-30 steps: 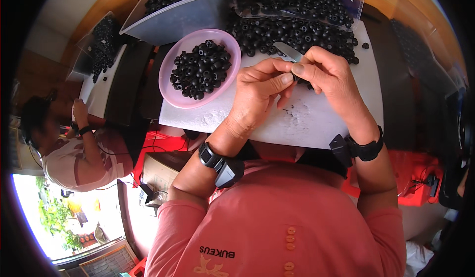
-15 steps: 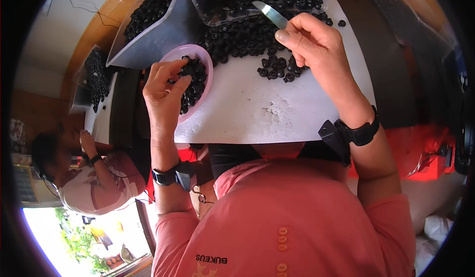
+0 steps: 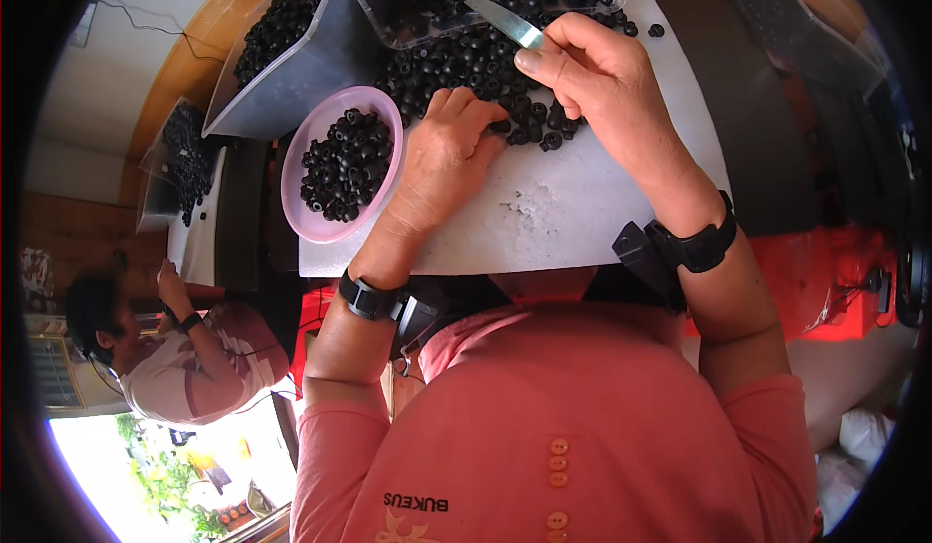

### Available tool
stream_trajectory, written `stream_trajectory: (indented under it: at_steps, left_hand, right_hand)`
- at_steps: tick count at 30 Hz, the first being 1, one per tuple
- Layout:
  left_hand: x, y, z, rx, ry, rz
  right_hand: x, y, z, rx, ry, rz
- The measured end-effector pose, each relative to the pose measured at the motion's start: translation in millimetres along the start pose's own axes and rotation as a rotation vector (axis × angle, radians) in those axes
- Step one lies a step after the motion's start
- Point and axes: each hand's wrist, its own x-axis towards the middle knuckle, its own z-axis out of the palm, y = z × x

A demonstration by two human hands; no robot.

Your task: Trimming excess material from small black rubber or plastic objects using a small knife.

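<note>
My right hand (image 3: 607,72) is closed around a small knife (image 3: 505,23), its blade pointing up and left over the heap. Under and left of that hand lies a small cluster of round black parts (image 3: 534,121), some showing a hole in one end. At the cluster's left edge, my left hand (image 3: 447,150) has thumb and forefinger closed on a small black part (image 3: 500,127). Left of it, a pink oval bowl (image 3: 293,179) holds many of the same black parts. A larger heap of black parts (image 3: 437,72) spreads across the far side of the white board (image 3: 456,242).
A clear bin (image 3: 388,33) lies tipped behind the heap, with black parts inside. Another plastic bin (image 3: 282,82) full of them stands at the far left. Beyond, at left, a person (image 3: 194,368) sits by another board. A red crate (image 3: 835,291) stands at right.
My left hand has moved right from the pink bowl to the cluster of black parts and closed on one. My right hand with the knife has shifted slightly left and away from me.
</note>
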Motion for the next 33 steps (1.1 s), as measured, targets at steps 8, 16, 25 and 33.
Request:
stream_trajectory:
  at_steps: [8,16,25,33]
  left_hand:
    - [-11.2,10.4,-10.0,-0.828,0.139,-0.359]
    - [-17.4,6.7,-4.4,-1.578,0.106,-0.496]
    - [-20.7,8.2,-2.0,-1.595,0.137,-0.515]
    - [-22.9,3.4,0.5,-1.686,0.076,-0.497]
  right_hand:
    - [-5.1,-6.6,-0.5,-0.099,-0.236,0.081]
    - [-8.9,-9.7,6.6,-0.164,-0.31,-0.078]
    - [-7.9,-5.7,9.6,-0.191,-0.333,-0.261]
    - [-9.6,-2.0,12.9,-0.107,-0.385,-0.211]
